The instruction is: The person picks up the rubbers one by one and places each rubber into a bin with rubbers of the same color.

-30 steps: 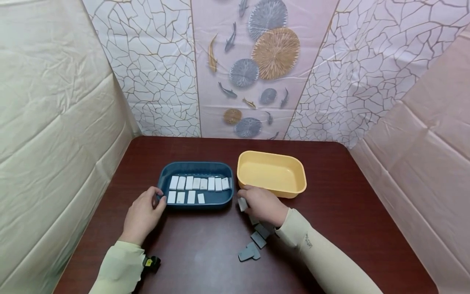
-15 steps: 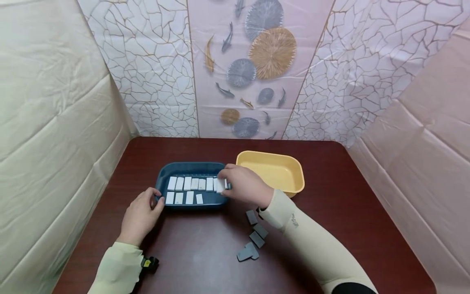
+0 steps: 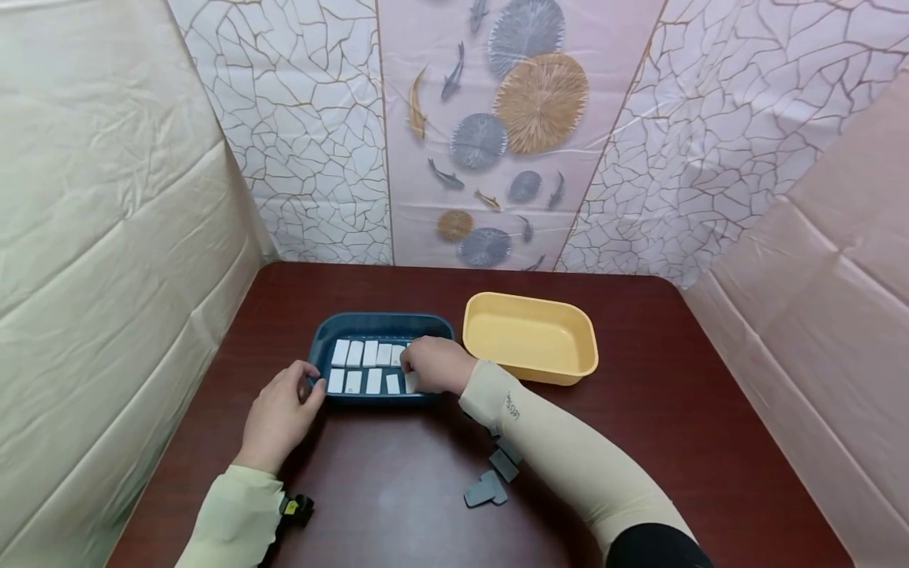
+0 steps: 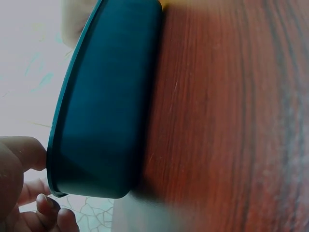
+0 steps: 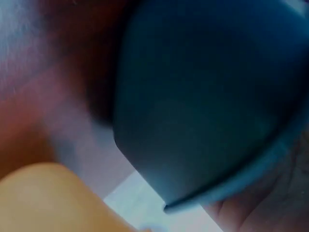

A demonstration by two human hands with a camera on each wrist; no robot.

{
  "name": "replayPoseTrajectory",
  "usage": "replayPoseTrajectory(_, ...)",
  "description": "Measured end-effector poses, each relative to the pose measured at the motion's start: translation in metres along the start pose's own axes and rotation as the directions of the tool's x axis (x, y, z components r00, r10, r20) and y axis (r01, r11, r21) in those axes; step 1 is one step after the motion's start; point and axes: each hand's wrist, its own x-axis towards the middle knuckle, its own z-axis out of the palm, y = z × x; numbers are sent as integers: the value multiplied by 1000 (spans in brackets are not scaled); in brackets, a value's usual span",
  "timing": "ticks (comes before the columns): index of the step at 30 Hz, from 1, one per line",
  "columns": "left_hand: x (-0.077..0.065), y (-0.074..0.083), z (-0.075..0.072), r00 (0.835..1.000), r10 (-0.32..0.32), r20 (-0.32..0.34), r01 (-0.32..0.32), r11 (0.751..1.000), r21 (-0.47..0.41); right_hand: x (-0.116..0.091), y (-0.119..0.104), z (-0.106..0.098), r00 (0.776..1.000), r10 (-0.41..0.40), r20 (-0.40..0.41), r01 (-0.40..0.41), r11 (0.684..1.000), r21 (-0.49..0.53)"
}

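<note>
In the head view my left hand holds the left end of a blue tray, thumb and fingers at its rim; the left wrist view shows the thumb against that rim. Small white tiles lie in two rows inside, such as a back-row tile and a shorter front-row tile. My right hand reaches over the tray's right part, fingers curled, pinching a white tile at the right end of the front row. The hand hides the right end of the back row.
A yellow bin stands right of the tray, close to my right forearm. Several grey tiles lie on the dark red table beside the right sleeve, some partly hidden by it. Fabric walls enclose the table's sides and back.
My right hand has picked a tile off the table beside the tray, carried it left over the back row, then brought it to the front row's right end. The left hand stays at the rim.
</note>
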Motion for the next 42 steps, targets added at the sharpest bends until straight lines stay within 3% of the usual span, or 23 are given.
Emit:
replayPoseTrajectory(9, 1, 1, 0, 1000, 5, -5, -5, 1000, -2, 5, 1, 4, 999, 20, 43, -22, 999, 43)
replayPoseTrajectory(13, 1, 0, 1, 1000, 3, 1, -3, 1000, -5, -1, 4, 1, 1000, 7, 12, -8, 996, 89)
replayPoseTrajectory(17, 1, 2, 5, 1000, 11, 3, -11, 1000, 5, -28, 17, -15, 986, 0, -166, 31, 983, 182)
replayPoseTrajectory(21, 1, 7, 6, 999, 35, -33, -33, 999, 37, -68, 47, -29, 920, 80, -383, -2, 980, 199)
replayPoseTrajectory(23, 1, 11, 6, 996, 59, -71, -56, 997, 53, -89, 63, -30, 905, 151, -398, -78, 978, 194)
replayPoseTrajectory(25, 3, 19, 7, 988, 101, -117, -93, 993, 67, -106, 76, -26, 914, 200, -354, -143, 973, 181)
replayPoseTrajectory(29, 9, 50, 13, 953, 249, -171, -243, 968, 57, -128, 93, -10, 942, 184, -280, -150, 979, 137)
replayPoseTrajectory(34, 18, 105, 40, 871, 464, -163, -469, 883, 6, -145, 100, 10, 933, 109, -343, -75, 991, 111)
replayPoseTrajectory(38, 22, 143, 70, 806, 589, -56, -590, 807, -5, -163, 92, 16, 909, 65, -411, -46, 997, 58)
replayPoseTrajectory(42, 30, 168, 93, 771, 627, 113, -635, 770, 60, -176, 71, 21, 875, -14, -484, -8, 999, -43)
